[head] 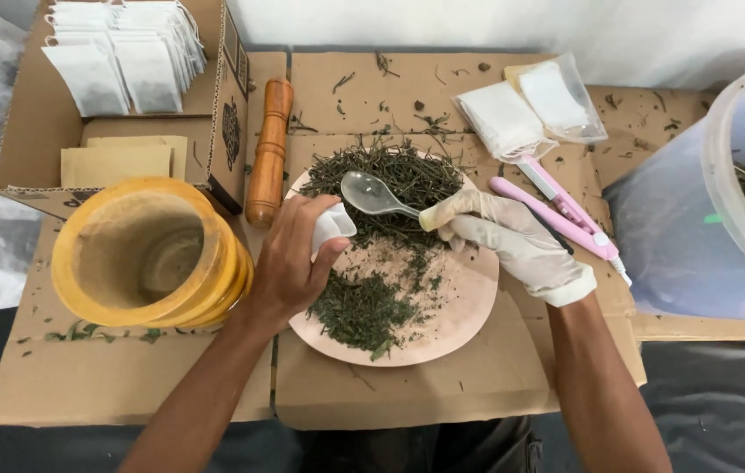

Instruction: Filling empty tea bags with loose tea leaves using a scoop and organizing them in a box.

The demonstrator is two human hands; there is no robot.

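My left hand [289, 263] is bare and pinches a small white paper sachet [331, 226] over the left side of a pink plate [469, 307]. My right hand [512, 241], in a pale glove, grips the handle of a clear plastic spoon [370, 194] whose bowl hovers just above the sachet. On the plate lie two heaps of dried green leaves [390, 175], one at the far side, one at the near side [359, 308].
A yellow wooden mortar [149, 254] stands at the left, a wooden pestle [269, 149] beside it. A cardboard box [39, 131] holds several white sachets. A pink sealing tool [556, 206], loose sachets [504, 118] and a clear plastic tub [740, 193] sit to the right.
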